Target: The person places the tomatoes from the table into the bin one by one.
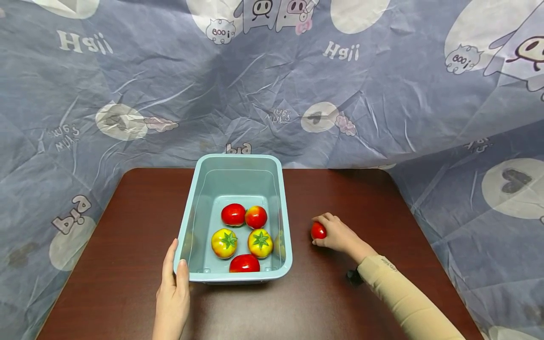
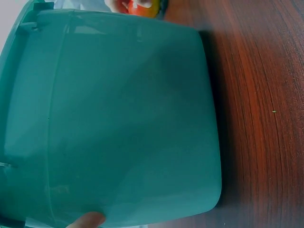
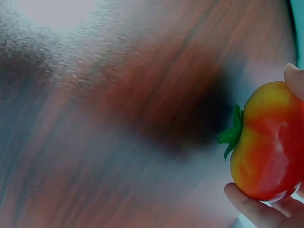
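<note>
My right hand (image 1: 337, 234) grips a red-and-yellow tomato (image 3: 270, 142) with a green leafy stem, low over the table to the right of a blue-green plastic bin (image 1: 280, 208). In the right wrist view, fingertips (image 3: 247, 204) press against two opposite sides of the tomato. My left hand (image 1: 172, 295) rests at the bin's near left corner, fingers straight along its left side and thumb (image 2: 90, 220) against its front wall. Inside the bin lie several tomatoes: red ones such as this tomato (image 1: 233, 215), and two yellow ones with green stems, including this one (image 1: 224, 243).
The brown wooden table (image 1: 140, 226) meets a grey-blue printed cloth (image 1: 255, 94) hanging behind and at the sides. A small black object (image 1: 354, 277) shows beneath the right wrist, by the beige sleeve (image 1: 403, 297).
</note>
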The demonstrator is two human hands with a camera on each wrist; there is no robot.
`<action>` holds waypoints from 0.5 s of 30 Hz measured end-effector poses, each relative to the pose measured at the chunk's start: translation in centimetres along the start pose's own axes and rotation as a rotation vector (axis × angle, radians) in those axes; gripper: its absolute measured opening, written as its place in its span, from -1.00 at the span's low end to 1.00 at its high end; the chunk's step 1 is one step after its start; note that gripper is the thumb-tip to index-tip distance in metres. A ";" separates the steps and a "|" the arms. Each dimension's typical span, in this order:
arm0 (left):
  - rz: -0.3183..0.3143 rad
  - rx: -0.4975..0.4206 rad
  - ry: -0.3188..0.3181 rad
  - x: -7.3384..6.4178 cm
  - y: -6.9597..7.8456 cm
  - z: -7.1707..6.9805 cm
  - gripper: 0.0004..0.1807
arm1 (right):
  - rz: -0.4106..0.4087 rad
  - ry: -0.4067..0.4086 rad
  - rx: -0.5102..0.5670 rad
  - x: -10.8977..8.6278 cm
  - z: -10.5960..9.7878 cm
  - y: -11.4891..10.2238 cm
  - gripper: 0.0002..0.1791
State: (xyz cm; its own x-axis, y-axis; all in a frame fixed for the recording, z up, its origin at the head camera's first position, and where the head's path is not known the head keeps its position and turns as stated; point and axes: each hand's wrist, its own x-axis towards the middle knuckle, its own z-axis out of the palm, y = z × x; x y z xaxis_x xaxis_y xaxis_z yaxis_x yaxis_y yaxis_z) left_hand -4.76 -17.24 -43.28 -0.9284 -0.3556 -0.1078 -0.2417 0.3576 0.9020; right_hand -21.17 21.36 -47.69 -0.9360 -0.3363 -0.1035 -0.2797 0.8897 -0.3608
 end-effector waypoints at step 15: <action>0.015 0.017 0.004 -0.2 0.2 0.0 -0.43 | -0.054 0.084 -0.004 0.1 -3.6 -1.8 -0.31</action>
State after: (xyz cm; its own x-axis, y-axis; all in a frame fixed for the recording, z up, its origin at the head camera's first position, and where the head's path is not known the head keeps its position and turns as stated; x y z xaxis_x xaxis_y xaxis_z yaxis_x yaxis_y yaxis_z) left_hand -4.56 -17.12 -43.10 -0.9310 -0.3530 -0.0927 -0.2324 0.3777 0.8963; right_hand -21.52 20.80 -43.69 -0.9341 -0.3571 -0.0055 -0.3313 0.8721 -0.3601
